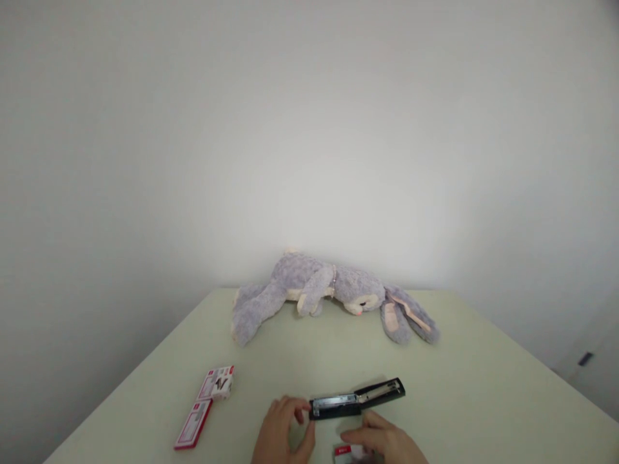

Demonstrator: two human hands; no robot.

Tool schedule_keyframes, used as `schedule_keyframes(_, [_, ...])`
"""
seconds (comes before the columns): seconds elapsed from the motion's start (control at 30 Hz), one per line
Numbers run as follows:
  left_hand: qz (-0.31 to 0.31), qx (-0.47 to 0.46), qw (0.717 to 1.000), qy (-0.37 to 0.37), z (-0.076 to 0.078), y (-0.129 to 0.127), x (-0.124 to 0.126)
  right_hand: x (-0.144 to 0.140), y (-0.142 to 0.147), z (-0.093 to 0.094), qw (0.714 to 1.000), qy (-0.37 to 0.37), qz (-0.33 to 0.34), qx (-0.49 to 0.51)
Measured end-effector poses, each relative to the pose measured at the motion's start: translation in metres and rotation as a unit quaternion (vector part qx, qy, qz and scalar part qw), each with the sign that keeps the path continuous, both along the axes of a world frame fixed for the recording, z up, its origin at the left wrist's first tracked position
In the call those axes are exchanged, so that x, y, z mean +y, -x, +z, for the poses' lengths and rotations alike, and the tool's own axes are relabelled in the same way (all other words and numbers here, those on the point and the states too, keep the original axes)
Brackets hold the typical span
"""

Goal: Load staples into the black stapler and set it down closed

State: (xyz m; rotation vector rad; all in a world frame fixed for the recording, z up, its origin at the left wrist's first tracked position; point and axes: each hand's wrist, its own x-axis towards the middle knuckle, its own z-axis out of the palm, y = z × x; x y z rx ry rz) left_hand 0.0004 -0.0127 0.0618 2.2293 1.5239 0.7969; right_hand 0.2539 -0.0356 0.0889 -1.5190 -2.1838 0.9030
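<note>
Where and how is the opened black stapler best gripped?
Probably by the left end of the stapler, coming from the left, with thumb and fingertip pinching across its narrow width. It lies folded open, with the right half angling away, so that end seems to offer a slim grip clear of the hinge. The left hand is at that end.

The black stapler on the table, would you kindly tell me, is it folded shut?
No, the black stapler lies opened out, its two halves spread end to end at an angle, with metal parts showing.
</note>
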Motion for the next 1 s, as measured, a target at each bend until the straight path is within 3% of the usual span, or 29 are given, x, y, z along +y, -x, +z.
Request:
schedule_keyframes(0.1, [0.013, -0.008, 0.999, 0.029, 0.02, -0.001, 0.011, 0.006, 0.018, -0.002, 0.999, -0.002, 0.019, -0.026])
schedule_keyframes(0.17, [-0.01, 0.015, 0.998, 0.054, 0.022, -0.007, 0.013, 0.011, 0.028, 0.002, 0.999, -0.02, 0.017, -0.041])
schedule_keyframes(0.3, [-0.027, 0.055, 0.995, 0.081, 0.003, -0.016, 0.007, 0.017, 0.035, 0.018, 0.995, -0.091, -0.013, -0.025])
schedule_keyframes(0.47, [-0.011, 0.062, 0.995, 0.08, -0.017, -0.015, 0.002, 0.019, 0.031, 0.025, 0.997, -0.077, 0.004, -0.027])
schedule_keyframes(0.87, [-0.012, 0.055, 0.996, 0.068, -0.019, -0.015, 0.002, 0.019, 0.025, 0.016, 0.996, -0.045, 0.0, -0.075])
schedule_keyframes(1.0, [-0.01, 0.047, 0.996, 0.071, -0.02, -0.015, 0.003, 0.016, 0.018, 0.008, 0.995, -0.019, -0.078, -0.065])
